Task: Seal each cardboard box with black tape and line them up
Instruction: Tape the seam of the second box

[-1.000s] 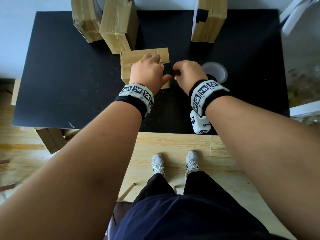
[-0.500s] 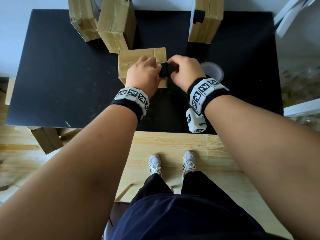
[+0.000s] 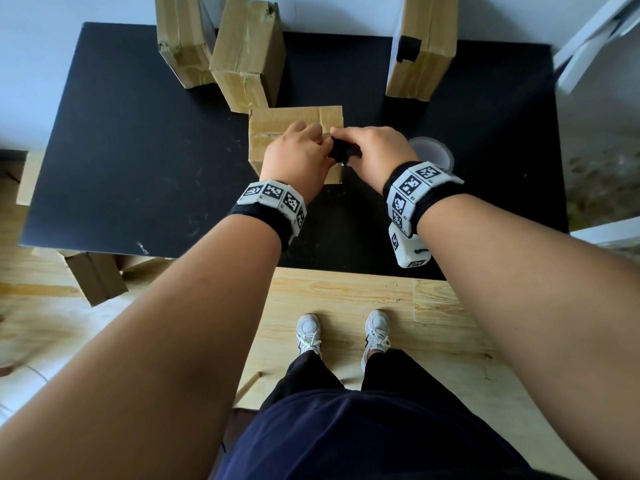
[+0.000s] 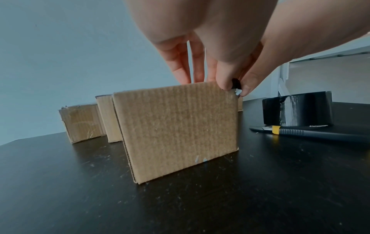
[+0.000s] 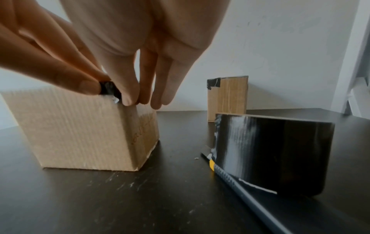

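On the black counter (image 3: 138,168), two cardboard boxes (image 3: 221,46) stand side by side at about 11 o'clock, touching or nearly so. Just in front of them, near the middle, sits the box being sealed (image 3: 294,124). The left hand (image 3: 298,157) rests on its top, fingers straight down to the upper edge, thumb pressing a crumpled piece of black tape (image 4: 236,83) at the box's right top corner. The right hand (image 3: 374,150) meets it there, thumb and fingers pinching the same piece. At 1 o'clock a taped box (image 3: 420,46) stands upright, a black patch on its corner. Right of the hands lies the tape roll (image 5: 274,152), with a utility knife (image 5: 236,175) along its near side.
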